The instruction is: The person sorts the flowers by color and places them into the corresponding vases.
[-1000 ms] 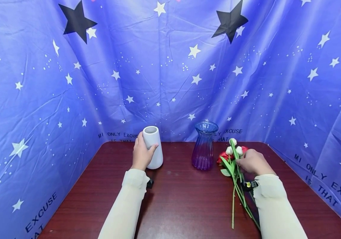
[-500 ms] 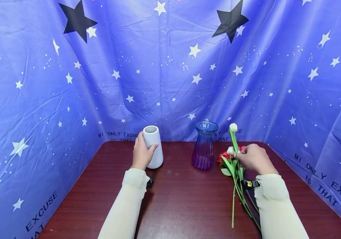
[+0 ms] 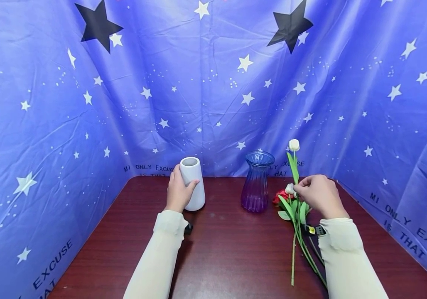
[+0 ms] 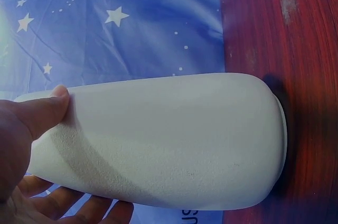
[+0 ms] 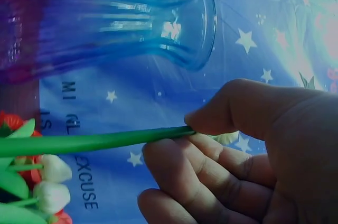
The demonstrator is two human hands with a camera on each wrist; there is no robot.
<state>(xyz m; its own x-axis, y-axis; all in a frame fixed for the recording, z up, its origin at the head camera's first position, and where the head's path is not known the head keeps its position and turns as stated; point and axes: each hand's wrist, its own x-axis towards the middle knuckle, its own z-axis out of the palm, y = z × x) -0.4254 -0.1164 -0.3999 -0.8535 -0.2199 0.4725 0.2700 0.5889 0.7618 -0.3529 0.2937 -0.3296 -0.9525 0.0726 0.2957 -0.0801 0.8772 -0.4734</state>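
My left hand [image 3: 179, 192] grips a white tapered vase [image 3: 195, 189] around its upper part, thumb on the near side; in the left wrist view the base of the vase meets the table. Between thumb and forefinger my right hand [image 3: 320, 194] pinches the green stem [image 5: 95, 142] of a white tulip [image 3: 293, 145], its bloom raised above the hand. Below it lie other flowers, a red bloom [image 3: 281, 197] and a white tulip bud [image 3: 290, 189] among them. A blue-to-purple glass vase [image 3: 255, 187] stands upright left of the right hand.
The dark red wooden table [image 3: 213, 253] is enclosed by a blue star-patterned cloth [image 3: 206, 108] at the back and sides. Loose flower stems [image 3: 293, 261] stretch toward the table's front edge beside the right forearm.
The right hand has lifted the white tulip upward, its bloom rising away from the other flowers. The left hand and the white vase have stayed in place.
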